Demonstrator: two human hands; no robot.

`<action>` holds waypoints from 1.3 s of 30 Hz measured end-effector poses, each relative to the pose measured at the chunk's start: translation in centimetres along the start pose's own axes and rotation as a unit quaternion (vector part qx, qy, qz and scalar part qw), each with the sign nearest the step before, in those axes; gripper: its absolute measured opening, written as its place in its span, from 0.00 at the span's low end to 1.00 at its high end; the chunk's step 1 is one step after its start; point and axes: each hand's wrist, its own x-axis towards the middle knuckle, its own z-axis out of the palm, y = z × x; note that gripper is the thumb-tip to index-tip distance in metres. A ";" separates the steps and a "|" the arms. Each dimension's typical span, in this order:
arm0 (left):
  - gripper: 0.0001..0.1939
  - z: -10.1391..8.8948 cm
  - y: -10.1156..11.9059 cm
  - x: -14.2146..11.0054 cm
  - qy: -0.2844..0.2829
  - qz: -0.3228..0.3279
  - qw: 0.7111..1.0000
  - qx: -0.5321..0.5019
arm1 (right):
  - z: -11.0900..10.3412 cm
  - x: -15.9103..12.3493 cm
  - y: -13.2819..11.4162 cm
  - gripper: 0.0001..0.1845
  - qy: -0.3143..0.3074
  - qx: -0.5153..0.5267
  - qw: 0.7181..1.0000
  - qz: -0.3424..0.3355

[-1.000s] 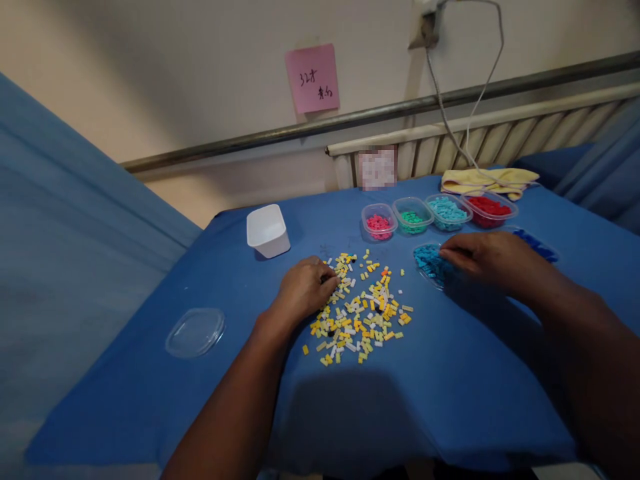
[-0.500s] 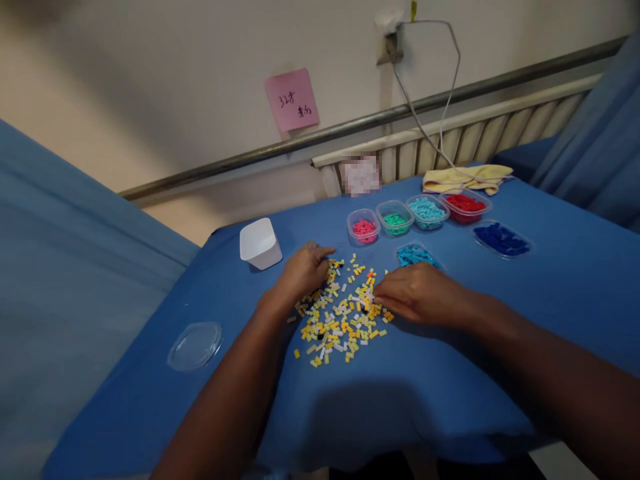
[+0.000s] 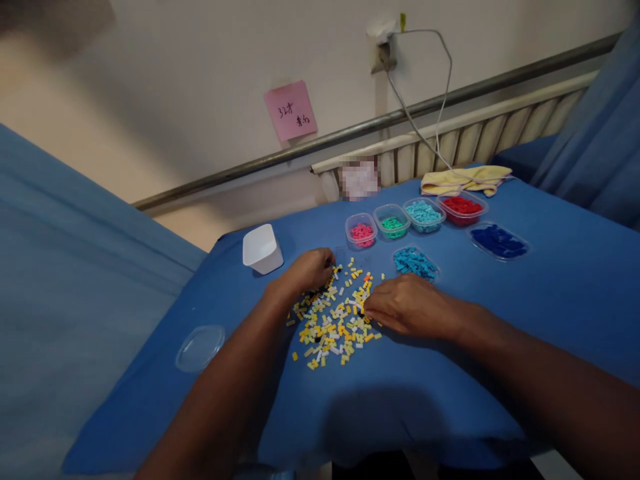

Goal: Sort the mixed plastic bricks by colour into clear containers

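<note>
A loose pile of small yellow, white and orange bricks (image 3: 334, 321) lies in the middle of the blue-covered table (image 3: 525, 300). My left hand (image 3: 306, 270) rests on the pile's upper left edge, fingers curled onto the bricks. My right hand (image 3: 404, 305) lies palm down on the pile's right edge, fingertips among the bricks. Whether either hand pinches a brick is hidden. A clear dish of light blue bricks (image 3: 415, 262) sits just beyond my right hand.
A row of clear tubs at the back holds pink (image 3: 361, 231), green (image 3: 393, 223), light blue (image 3: 423, 213) and red (image 3: 461, 205) bricks; dark blue bricks (image 3: 498, 241) lie to the right. A white cup (image 3: 261, 248), a clear lid (image 3: 201, 347), a yellow cloth (image 3: 466, 179).
My right hand has come from the dish of light blue bricks leftward to the right edge of the pile. My left hand stays on the pile's upper left. The view shifted.
</note>
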 end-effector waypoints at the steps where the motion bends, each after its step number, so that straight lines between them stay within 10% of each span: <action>1: 0.13 0.1 0.1 -0.2 0.005 -0.011 1.000 -0.013 | 0.0 0.1 -0.1 0.15 -0.007 0.000 1.000 0.001; 12: 0.24 0.2 -0.2 -1.1 0.027 -0.010 0.999 0.025 | -0.1 0.3 -0.9 0.15 -0.045 0.022 0.999 0.011; 28: 0.16 -0.3 0.1 -0.4 -0.015 -0.060 0.998 0.029 | 0.4 0.4 -1.1 0.15 -0.027 -0.006 1.000 -0.012; 39: 0.12 0.8 9.9 1.8 0.035 0.089 0.965 -0.244 | 1.2 0.8 -3.3 0.15 0.073 -0.030 0.988 -0.136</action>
